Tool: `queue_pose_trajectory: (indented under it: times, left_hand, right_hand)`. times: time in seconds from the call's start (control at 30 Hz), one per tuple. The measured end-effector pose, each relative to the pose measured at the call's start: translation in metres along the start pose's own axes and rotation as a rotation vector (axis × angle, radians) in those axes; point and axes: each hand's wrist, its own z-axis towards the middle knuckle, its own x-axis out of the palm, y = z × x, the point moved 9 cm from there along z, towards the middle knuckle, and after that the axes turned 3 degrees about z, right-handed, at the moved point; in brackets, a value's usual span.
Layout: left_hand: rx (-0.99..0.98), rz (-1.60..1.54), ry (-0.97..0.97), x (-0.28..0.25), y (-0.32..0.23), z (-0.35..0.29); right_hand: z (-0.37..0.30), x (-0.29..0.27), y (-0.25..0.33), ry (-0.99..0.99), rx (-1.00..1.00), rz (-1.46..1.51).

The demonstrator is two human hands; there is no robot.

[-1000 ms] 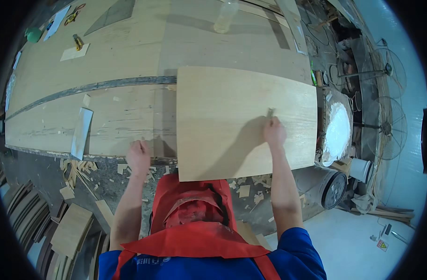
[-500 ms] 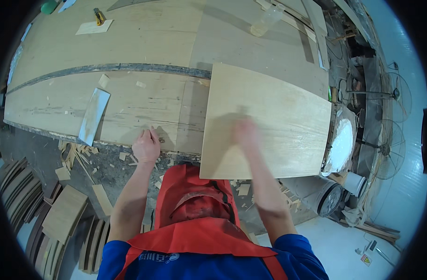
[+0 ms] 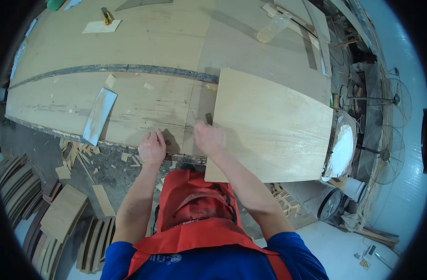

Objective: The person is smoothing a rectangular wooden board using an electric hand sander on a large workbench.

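A pale plywood sheet [image 3: 274, 126] lies at an angle on the right of the workbench, its near edge jutting past the bench front. My right hand [image 3: 210, 138] is closed at the sheet's left edge; a small dark tip and a thin pale sliver show just beyond the fingers, too small to name. To its left, my left hand [image 3: 153, 148] rests near the bench's front edge, fingers curled and pressed together. What it may hold is hidden. Farther left lies a narrow light-blue and tan strip [image 3: 100, 115] across the bench boards.
A yellow utility knife [image 3: 106, 17] lies on a pale scrap at the back left. A clear plastic bottle [image 3: 274, 28] lies at the back right. Beside the sheet stands a container of white material [image 3: 340, 144]. Wood offcuts [image 3: 78, 156] litter the floor; curved panels [image 3: 19, 186] are stacked left.
My right hand has swept left from the middle of the plywood sheet to its left edge. My left hand stays near the bench front. The whole view has shifted slightly.
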Motion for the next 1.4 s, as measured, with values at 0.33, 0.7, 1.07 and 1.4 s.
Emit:
queue_pose_trajectory:
  times: [0.33, 0.7, 1.07, 1.4]
  left_hand:
    - [-0.016, -0.013, 0.013, 0.002, 0.003, 0.002]
    - [-0.031, -0.014, 0.062, 0.005, 0.007, 0.001]
    - [-0.126, 0.002, 0.133, 0.016, 0.023, -0.009]
    - [-0.356, -0.337, 0.11, 0.016, -0.034, -0.026]
  right_hand:
    - [-0.061, -0.064, -0.244, -0.294, 0.552, 0.218]
    - [-0.048, -0.048, -0.267, -0.307, 0.446, 0.134]
    - [-0.035, -0.029, -0.188, -0.1, 0.133, 0.101]
    - [-0.063, -0.038, -0.344, -0.205, 0.178, 0.014]
